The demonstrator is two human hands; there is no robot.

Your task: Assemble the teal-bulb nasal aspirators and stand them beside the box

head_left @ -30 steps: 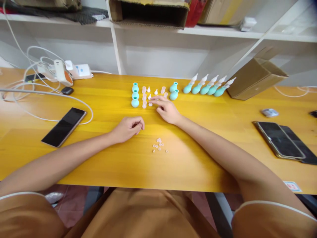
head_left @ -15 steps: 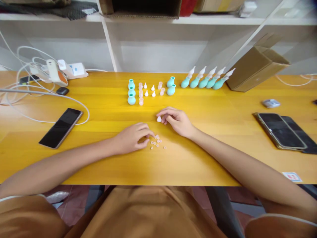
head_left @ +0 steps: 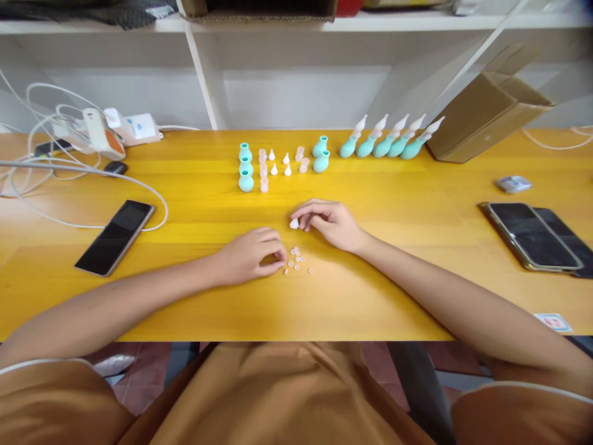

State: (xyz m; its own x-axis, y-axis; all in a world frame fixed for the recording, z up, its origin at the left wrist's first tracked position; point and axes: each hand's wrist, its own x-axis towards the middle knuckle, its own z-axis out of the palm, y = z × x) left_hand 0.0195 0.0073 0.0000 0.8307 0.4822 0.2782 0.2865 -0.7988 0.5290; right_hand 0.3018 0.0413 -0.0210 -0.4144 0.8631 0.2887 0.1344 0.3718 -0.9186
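My left hand (head_left: 252, 255) rests on the wooden table with thumb and forefinger pinched at the left edge of a loose group of small pale pink rings (head_left: 297, 267). One ring appears caught between those fingertips, mostly hidden. Above the group, my right hand (head_left: 330, 224) has its fingers curled round a small white cone-shaped tip (head_left: 294, 223). Farther back, several more white tips (head_left: 273, 169) stand upright between pink translucent cups (head_left: 264, 185). Teal bulbs (head_left: 246, 181) with open necks stand on both sides of them.
Several assembled teal bulb syringes (head_left: 349, 146) lean in a row beside a cardboard box (head_left: 486, 117). Phones lie at left (head_left: 115, 238) and right (head_left: 532, 238). White cables and a power strip (head_left: 104, 136) crowd the back left. A shelf (head_left: 278, 25) overhangs the back.
My left thumb and forefinger have closed together at the pink rings, on the leftmost one. The right hand keeps the white tip, now tilted slightly. The view has shifted a little.
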